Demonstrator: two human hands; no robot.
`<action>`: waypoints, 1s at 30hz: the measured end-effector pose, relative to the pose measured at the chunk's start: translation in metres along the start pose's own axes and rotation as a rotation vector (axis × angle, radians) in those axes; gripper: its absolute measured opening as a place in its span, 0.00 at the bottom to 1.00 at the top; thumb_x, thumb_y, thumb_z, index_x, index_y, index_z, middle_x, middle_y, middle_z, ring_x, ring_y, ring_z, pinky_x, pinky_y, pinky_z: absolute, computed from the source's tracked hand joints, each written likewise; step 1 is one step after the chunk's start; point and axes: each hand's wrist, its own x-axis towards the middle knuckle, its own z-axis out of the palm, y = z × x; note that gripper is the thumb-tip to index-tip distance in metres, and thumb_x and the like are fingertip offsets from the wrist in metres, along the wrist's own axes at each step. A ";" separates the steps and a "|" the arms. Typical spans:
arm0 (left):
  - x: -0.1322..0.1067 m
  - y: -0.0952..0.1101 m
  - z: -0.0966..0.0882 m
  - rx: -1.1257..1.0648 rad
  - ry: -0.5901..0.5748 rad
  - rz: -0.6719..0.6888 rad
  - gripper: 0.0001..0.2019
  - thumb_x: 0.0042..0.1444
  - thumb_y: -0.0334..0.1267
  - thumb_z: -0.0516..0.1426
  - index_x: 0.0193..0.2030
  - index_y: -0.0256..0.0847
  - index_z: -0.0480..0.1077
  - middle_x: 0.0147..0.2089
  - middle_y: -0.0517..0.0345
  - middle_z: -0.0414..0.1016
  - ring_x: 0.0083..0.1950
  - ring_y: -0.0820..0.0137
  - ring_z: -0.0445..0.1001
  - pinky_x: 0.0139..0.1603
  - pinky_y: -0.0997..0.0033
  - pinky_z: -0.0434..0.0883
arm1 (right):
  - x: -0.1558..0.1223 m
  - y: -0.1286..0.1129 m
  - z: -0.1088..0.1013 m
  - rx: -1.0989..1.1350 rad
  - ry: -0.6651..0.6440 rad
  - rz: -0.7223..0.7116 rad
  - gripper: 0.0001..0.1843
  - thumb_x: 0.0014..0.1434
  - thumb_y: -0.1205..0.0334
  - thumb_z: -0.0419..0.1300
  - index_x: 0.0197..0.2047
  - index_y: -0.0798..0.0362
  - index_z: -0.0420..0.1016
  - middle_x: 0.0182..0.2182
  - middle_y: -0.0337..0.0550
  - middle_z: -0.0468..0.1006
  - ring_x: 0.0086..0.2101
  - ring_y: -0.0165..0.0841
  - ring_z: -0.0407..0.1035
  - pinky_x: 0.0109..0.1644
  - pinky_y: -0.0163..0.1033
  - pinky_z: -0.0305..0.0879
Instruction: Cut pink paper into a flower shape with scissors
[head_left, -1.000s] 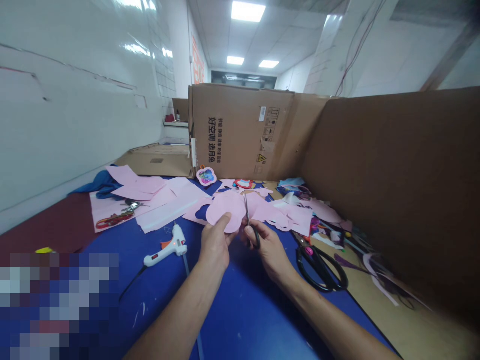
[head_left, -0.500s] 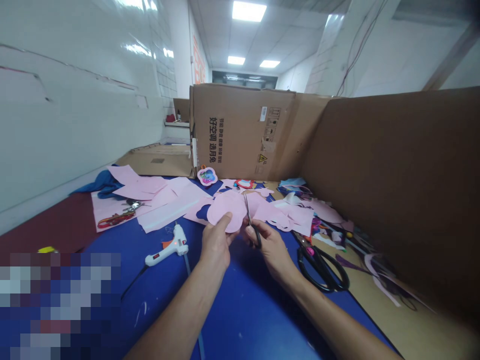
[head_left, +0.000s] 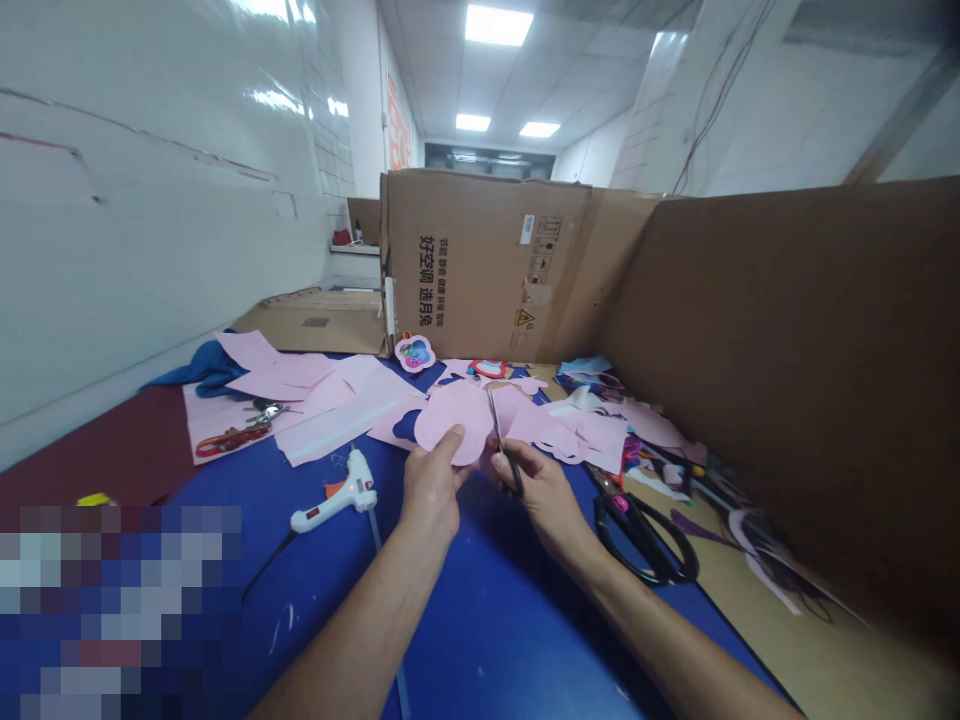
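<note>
My left hand (head_left: 431, 490) pinches the lower edge of a rounded pink paper piece (head_left: 454, 420), thumb on top, holding it up over the blue table (head_left: 480, 620). My right hand (head_left: 544, 495) is closed round the black handles of small scissors (head_left: 501, 440). Their blades point up and away along the right edge of the pink piece. Both hands sit close together at the table's middle.
A white glue gun (head_left: 337, 495) lies left of my left hand, its cord trailing toward me. Large black scissors (head_left: 645, 540) lie to the right. Pink paper sheets (head_left: 315, 400) and scraps (head_left: 600, 425) cover the far table. Cardboard walls (head_left: 787, 370) stand behind and right.
</note>
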 end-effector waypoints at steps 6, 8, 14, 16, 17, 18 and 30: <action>-0.001 0.001 0.001 0.000 0.001 0.015 0.15 0.52 0.32 0.68 0.48 0.37 0.79 0.45 0.46 0.85 0.37 0.65 0.83 0.32 0.70 0.78 | 0.000 -0.002 -0.002 -0.023 0.015 0.012 0.23 0.56 0.45 0.72 0.48 0.52 0.84 0.33 0.40 0.76 0.31 0.31 0.62 0.36 0.36 0.60; -0.001 0.001 0.001 0.002 0.002 0.023 0.15 0.51 0.32 0.68 0.47 0.37 0.79 0.45 0.45 0.85 0.37 0.64 0.83 0.32 0.70 0.78 | 0.001 -0.002 -0.003 -0.039 0.016 0.010 0.24 0.55 0.44 0.72 0.48 0.53 0.84 0.32 0.40 0.76 0.31 0.32 0.62 0.36 0.36 0.60; 0.002 0.001 -0.002 0.028 -0.019 0.023 0.15 0.52 0.33 0.68 0.47 0.36 0.79 0.44 0.44 0.85 0.37 0.63 0.83 0.33 0.69 0.78 | 0.003 -0.002 -0.007 -0.103 -0.013 -0.011 0.24 0.57 0.45 0.71 0.50 0.52 0.84 0.33 0.40 0.76 0.32 0.32 0.62 0.37 0.37 0.59; 0.002 0.002 -0.002 0.035 -0.024 0.033 0.16 0.51 0.34 0.69 0.47 0.36 0.79 0.44 0.44 0.85 0.37 0.63 0.83 0.33 0.69 0.78 | 0.004 -0.002 -0.009 -0.130 -0.022 -0.020 0.24 0.58 0.44 0.70 0.50 0.52 0.84 0.33 0.40 0.76 0.31 0.32 0.62 0.37 0.37 0.59; 0.002 0.003 -0.002 0.039 -0.023 0.039 0.16 0.50 0.34 0.69 0.47 0.36 0.79 0.44 0.44 0.85 0.37 0.63 0.83 0.33 0.69 0.78 | 0.004 -0.003 -0.009 -0.142 -0.023 -0.021 0.24 0.58 0.44 0.70 0.50 0.52 0.84 0.33 0.40 0.77 0.31 0.32 0.62 0.36 0.37 0.59; 0.002 0.003 -0.001 0.043 -0.023 0.044 0.16 0.50 0.34 0.70 0.47 0.36 0.79 0.44 0.44 0.85 0.37 0.63 0.83 0.33 0.69 0.78 | 0.005 -0.003 -0.010 -0.152 -0.023 -0.021 0.24 0.58 0.44 0.70 0.50 0.52 0.84 0.33 0.40 0.77 0.31 0.32 0.62 0.36 0.38 0.59; 0.001 0.007 -0.001 0.078 -0.035 0.083 0.17 0.50 0.34 0.70 0.48 0.37 0.80 0.46 0.44 0.85 0.37 0.65 0.82 0.34 0.70 0.79 | 0.004 -0.012 -0.014 -0.148 -0.061 -0.002 0.26 0.56 0.45 0.71 0.52 0.52 0.83 0.32 0.39 0.76 0.33 0.34 0.65 0.39 0.39 0.61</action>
